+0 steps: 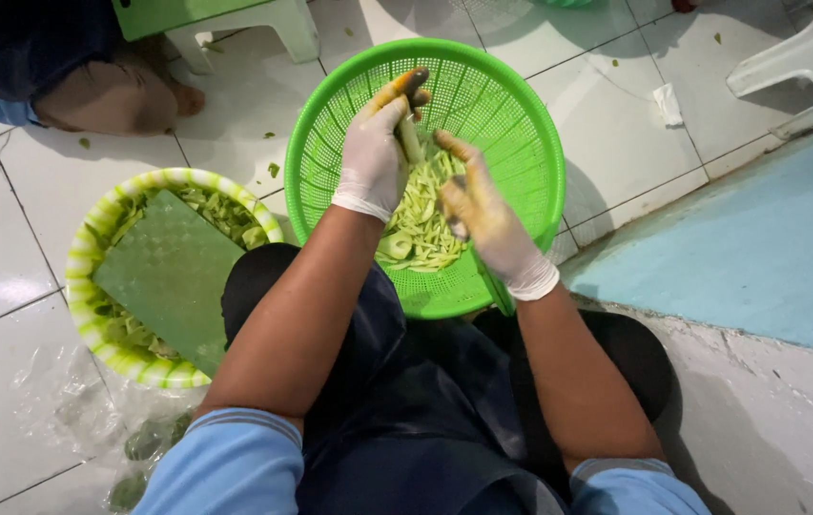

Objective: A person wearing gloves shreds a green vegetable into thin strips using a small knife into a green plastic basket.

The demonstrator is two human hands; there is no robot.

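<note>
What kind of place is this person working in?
Probably an informal food-preparation spot on a kitchen or yard floor. A green basket of pale green strips sits between the knees, a striped bowl of cuttings stands on white floor tiles, and both hands wear gloves.

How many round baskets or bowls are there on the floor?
2. A green basket sits in front of the person, under both gloved hands; a green-and-white striped bowl stands to the left, a green board lying in it. Others may be out of view.

two baskets (530, 124), two gloved hands (373, 153), two stools (235, 24)
</note>
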